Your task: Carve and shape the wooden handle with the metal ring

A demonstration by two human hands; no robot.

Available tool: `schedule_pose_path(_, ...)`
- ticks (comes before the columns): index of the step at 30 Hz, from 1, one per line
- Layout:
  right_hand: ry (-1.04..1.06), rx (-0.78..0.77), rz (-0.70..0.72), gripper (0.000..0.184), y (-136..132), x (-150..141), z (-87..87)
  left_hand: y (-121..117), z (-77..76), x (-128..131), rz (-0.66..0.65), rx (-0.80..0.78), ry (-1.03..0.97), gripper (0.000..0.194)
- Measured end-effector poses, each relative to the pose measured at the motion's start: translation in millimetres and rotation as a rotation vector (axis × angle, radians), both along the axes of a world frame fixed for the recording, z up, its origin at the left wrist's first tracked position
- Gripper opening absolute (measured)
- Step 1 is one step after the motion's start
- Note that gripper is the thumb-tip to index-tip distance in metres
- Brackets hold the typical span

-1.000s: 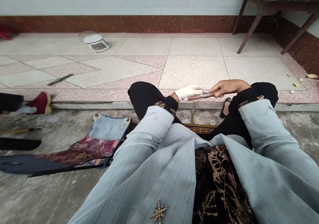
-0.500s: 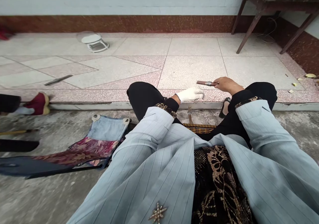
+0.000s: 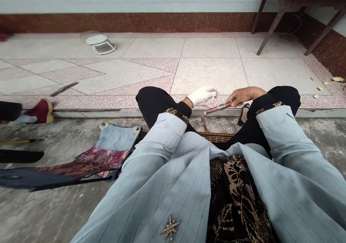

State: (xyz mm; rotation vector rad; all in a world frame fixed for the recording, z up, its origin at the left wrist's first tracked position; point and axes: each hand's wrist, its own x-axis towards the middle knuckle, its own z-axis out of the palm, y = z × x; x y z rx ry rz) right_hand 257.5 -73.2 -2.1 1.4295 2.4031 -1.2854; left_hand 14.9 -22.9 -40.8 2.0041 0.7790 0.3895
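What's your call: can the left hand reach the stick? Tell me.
Likely yes: the gloved left hand is close to the stick, whose end juts from the right hand, with no obvious obstacle between.

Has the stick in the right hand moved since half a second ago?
Yes: the stick has moved down the view; its free end now overlaps the step's edge.

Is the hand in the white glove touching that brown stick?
Apart: in the head view, pinkish floor shows between the gloved left hand and the brown stick, which the bare right hand holds.
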Motion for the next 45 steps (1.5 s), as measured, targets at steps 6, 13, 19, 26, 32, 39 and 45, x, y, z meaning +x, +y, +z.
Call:
schedule_pose_path(6,0.363,-0.022,-0.09,0.044,-7.0,3.8,20.1,-12.0,-0.6,-2.1,0.042,-0.205,-0.134,0.023)
schedule_pose_path(13,0.261,0.228,-0.571,0.042,3.7,0.9,9.6,-21.1,5.0,-0.5,-0.028,-0.276,-0.114,0.024)
schedule_pose_path(19,-0.371,0.448,-0.436,0.037,13.4,4.8,-4.7,-15.0,7.3,-3.6,-0.042,-0.261,-0.056,0.018)
schedule_pose_path(26,-0.047,-0.065,-0.034,0.044,2.0,3.3,4.2,4.5,6.1,-11.1,0.1,-0.123,-0.101,0.017)
schedule_pose_path(32,0.31,0.063,-0.144,0.046,-5.6,4.1,20.7,-4.2,2.1,-5.1,0.157,-0.112,-0.042,0.02)
schedule_pose_path(39,0.112,0.24,-0.551,0.049,5.8,2.1,8.1,-19.2,-4.7,-1.5,-0.093,-0.131,-0.015,0.028)
schedule_pose_path(45,-0.309,0.252,-0.341,0.042,12.3,3.1,-4.2,-4.6,-15.2,-5.5,-0.191,-0.047,0.015,0.03)
